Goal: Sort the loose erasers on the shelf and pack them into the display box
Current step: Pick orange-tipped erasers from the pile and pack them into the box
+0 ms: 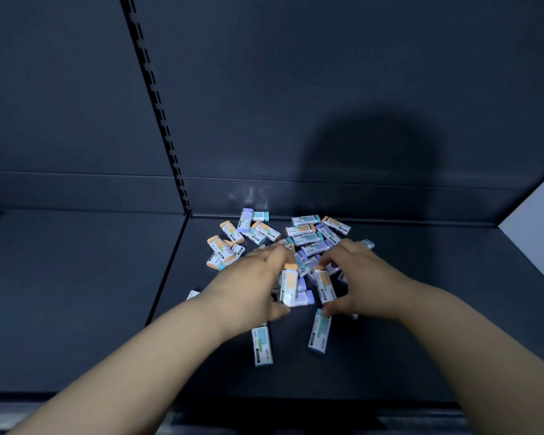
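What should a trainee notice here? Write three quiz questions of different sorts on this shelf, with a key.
1. True or false: a display box stands on the shelf.
2. The left hand holds an eraser with which cap: A purple, B orange, C teal?
3. What does the right hand pinch?
Key: 1 false; 2 B; 3 an orange-capped eraser.

On the shelf (421,309), pile of erasers (305,237) close against the back panel (296,89), right of the slotted upright (157,98). Over its near edge, left hand (252,277) pinching the left eraser (289,285), right hand (355,277) the right eraser (324,285). Nearer still, left stray (262,345) and right stray (319,332), apart.
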Motion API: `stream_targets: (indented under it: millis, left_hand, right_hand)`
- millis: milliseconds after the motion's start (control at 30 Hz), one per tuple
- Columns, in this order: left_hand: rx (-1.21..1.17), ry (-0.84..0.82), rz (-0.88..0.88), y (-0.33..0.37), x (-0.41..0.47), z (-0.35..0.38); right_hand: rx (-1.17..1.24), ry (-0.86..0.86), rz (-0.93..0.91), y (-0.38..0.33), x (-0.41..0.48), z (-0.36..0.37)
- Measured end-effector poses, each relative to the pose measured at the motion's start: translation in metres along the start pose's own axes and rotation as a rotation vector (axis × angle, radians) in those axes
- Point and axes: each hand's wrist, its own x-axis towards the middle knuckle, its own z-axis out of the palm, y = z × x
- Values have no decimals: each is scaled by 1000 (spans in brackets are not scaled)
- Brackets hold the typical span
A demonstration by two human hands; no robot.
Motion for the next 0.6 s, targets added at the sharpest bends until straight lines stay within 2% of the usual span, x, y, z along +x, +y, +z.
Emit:
stream_targets:
  millis: [100, 367, 600]
  left_hand:
    - [-22, 60, -22, -8, -1, -9]
    - [6, 32, -12, -24, -15, -13]
    - [30, 133, -97, -6, -41, -17]
  right_hand:
    - [14, 64, -26, -14, 3, -4]
    - [9, 121, -44, -49, 7, -1]
    - [15, 135, -109, -53, -15, -2]
